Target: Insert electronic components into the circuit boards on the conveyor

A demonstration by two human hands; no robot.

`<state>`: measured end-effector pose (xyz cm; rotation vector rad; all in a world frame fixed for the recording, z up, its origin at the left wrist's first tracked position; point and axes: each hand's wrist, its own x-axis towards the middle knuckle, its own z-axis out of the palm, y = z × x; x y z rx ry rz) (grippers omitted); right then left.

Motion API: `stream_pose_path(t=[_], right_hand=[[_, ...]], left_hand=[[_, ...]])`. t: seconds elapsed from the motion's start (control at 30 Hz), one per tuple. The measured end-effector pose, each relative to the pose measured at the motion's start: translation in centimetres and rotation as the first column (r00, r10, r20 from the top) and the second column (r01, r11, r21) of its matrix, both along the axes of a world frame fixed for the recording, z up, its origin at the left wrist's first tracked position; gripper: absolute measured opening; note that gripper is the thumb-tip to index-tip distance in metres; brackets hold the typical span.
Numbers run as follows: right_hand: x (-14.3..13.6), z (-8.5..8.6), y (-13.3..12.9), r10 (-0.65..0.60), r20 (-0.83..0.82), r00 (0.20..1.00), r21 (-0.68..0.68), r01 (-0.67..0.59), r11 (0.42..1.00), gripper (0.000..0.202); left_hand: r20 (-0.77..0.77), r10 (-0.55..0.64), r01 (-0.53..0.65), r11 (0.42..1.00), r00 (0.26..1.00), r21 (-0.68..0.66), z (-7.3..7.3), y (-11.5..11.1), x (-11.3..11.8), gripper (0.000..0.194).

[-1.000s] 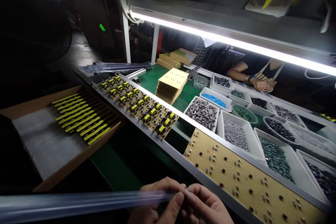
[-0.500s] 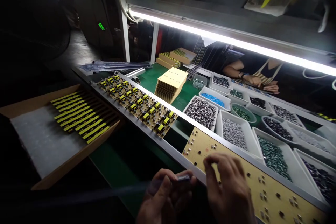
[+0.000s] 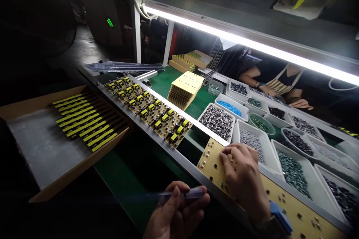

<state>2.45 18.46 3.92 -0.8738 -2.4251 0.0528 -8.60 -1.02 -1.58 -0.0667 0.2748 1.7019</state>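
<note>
The tan circuit board (image 3: 209,157), dotted with small dark and silvery parts (image 3: 215,165), lies between metal rails (image 3: 168,153); the right hand (image 3: 244,175) arches over it, fingers bent down, any grip hidden, while the left hand (image 3: 176,209) pinches a translucent tube (image 3: 195,193) between thumb and curled fingers

No text, brand or number is legible. A green lit display (image 3: 110,22) stands on a dark upright housing (image 3: 97,11) at upper left; its glowing marks are too small to make out.
</note>
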Motion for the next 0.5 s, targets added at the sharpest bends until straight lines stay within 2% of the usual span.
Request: stream_pose_path(t=[0.17, 0.37, 0.5], right_hand=[[-0.3, 0.7, -1.0, 0.072, 0.059, 0.996, 0.170, -0.081, 0.982, 0.021], [1.3, 1.0, -1.8, 0.090, 0.103, 0.991, 0.015, -0.092, 0.996, 0.015], [1.6, 1.0, -1.9, 0.097, 0.061, 0.993, -0.038, -0.095, 0.995, 0.018]], left_hand=[[-0.057, -0.023, 0.020, 0.998, 0.998, -0.053, -0.3, -0.2, 0.0, 0.035], [-0.103, 0.003, -0.010, 0.997, 0.995, -0.074, -0.1, -0.3, -0.1, 0.032], [-0.129, -0.001, -0.009, 0.997, 0.992, -0.077, 0.2, -0.3, 0.1, 0.027]])
